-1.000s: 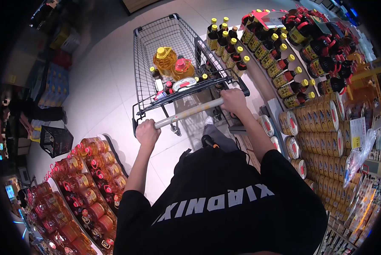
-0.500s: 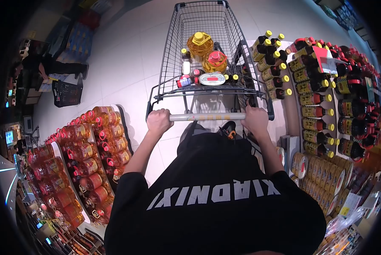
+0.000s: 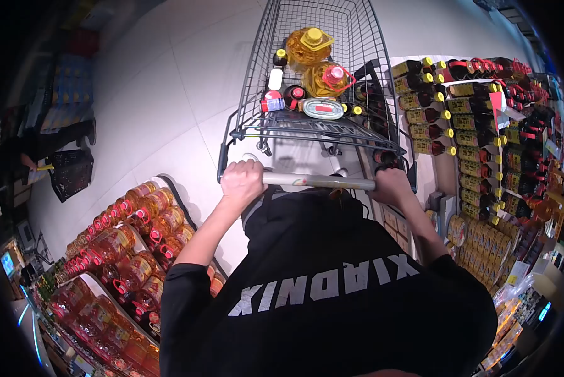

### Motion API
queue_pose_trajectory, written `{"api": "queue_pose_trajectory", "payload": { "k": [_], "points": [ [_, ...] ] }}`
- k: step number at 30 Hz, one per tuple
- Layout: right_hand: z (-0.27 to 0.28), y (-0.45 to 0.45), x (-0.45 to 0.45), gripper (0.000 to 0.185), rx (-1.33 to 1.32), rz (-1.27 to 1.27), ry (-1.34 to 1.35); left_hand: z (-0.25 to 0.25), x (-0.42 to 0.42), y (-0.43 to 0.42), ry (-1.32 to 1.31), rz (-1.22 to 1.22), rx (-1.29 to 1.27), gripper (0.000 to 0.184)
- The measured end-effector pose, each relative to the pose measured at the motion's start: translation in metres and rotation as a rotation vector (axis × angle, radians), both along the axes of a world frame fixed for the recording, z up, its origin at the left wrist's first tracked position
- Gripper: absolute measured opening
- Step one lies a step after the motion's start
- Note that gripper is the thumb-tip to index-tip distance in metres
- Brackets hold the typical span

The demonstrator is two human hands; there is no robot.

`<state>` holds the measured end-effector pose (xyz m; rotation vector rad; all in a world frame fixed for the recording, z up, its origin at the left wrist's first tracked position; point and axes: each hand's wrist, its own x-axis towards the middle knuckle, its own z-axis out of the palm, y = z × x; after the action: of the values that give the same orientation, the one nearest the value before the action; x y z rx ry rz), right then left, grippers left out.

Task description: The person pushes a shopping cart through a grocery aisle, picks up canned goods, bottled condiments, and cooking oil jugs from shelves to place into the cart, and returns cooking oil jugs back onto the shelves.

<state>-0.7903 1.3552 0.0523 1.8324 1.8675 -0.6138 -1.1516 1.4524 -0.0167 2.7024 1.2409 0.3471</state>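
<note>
Both my hands grip the pale handle [image 3: 313,180] of a wire shopping cart [image 3: 382,75]. My left hand [image 3: 243,180] is wrapped round the handle's left end, and my right hand [image 3: 392,186] is closed round its right end. In the cart lie a large oil jug with a yellow cap [image 3: 309,49] and another oil jug with a red cap [image 3: 326,78]. Nearer the handle are an oval tin [image 3: 324,108], a small red-and-blue container [image 3: 272,102] and a dark bottle with a red cap [image 3: 294,96]. A yellow-capped bottle [image 3: 280,60] leans at the cart's left side.
Stacked oil jugs [image 3: 131,251] stand on the left. On the right are rows of yellow-capped dark bottles [image 3: 423,116] and stacked golden tins [image 3: 483,245]. At the far left a person's arm is beside a black basket [image 3: 72,174]. Pale floor tiles [image 3: 169,119] run leftward of the cart.
The cart and I have moved forward and turned slightly. The left oil display and the black basket sit lower and farther left in view. Both hands keep hold of the handle.
</note>
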Motion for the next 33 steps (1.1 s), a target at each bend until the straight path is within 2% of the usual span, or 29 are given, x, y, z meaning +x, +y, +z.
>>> {"api": "queue_pose_trajectory", "payload": {
  "k": [2,5,7,9,14,15,17,19,29,30,33],
  "points": [
    [-0.001,0.03,-0.006,0.027,-0.068,0.012,-0.033,-0.002,-0.006,0.029,-0.013,-0.046,-0.037,0.035],
    [0.001,0.051,-0.028,0.033,-0.199,-0.115,-0.076,-0.011,-0.015,0.065,-0.028,-0.107,-0.037,0.032],
    [0.0,0.07,-0.036,0.03,-0.259,-0.141,-0.099,-0.009,-0.017,0.097,-0.063,-0.161,0.001,0.031],
    [-0.002,0.089,-0.042,0.03,-0.249,-0.156,-0.102,-0.014,-0.016,0.126,-0.053,-0.183,0.077,0.015],
    [-0.008,0.132,-0.062,0.029,-0.237,-0.251,-0.079,-0.018,-0.018,0.211,-0.072,-0.267,0.079,0.012],
    [-0.004,0.142,-0.068,0.028,-0.215,-0.268,-0.068,-0.022,-0.016,0.228,-0.072,-0.307,0.087,0.012],
    [-0.006,0.164,-0.076,0.027,-0.185,-0.316,-0.057,-0.034,-0.012,0.266,-0.013,-0.292,0.113,0.025],
    [-0.019,0.181,-0.085,0.024,-0.161,-0.48,-0.118,-0.037,-0.009,0.302,-0.014,-0.344,0.097,0.024],
    [-0.017,0.3,-0.107,0.024,-0.156,-0.625,0.042,-0.032,0.029,0.49,0.012,-0.593,0.101,0.026],
    [-0.019,0.311,-0.109,0.024,-0.159,-0.644,0.067,-0.028,0.036,0.509,-0.052,-0.617,0.084,0.018],
    [-0.014,0.346,-0.112,0.024,-0.063,-0.702,0.128,-0.022,0.057,0.565,-0.065,-0.702,0.093,0.017]
  ]
}}
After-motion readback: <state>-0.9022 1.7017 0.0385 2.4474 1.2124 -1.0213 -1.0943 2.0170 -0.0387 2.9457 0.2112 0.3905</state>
